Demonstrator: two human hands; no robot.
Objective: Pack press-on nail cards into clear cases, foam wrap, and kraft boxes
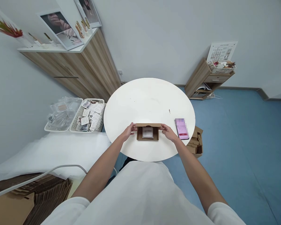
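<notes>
A small brown cardboard box (147,139) lies on the round white table (150,93), its lid (148,125) raised along the far side. Inside rests a pale wrapped packet (147,132); what it contains cannot be made out. My left hand (129,131) grips the lid's left end, thumb and fingers closed at the edge. At the opposite end, my right hand (168,132) has its fingers closed on the lid's right corner. To the right of that hand lies a phone (182,128) with a pink screen.
Left of the table stand a white basket of cards (103,117) and a tray of clear plastic bags (63,114). A wooden cabinet (98,62) is behind them. An open carton of folded boxes (196,142) sits on the floor at right. Flattened cardboard (46,200) is stacked lower left.
</notes>
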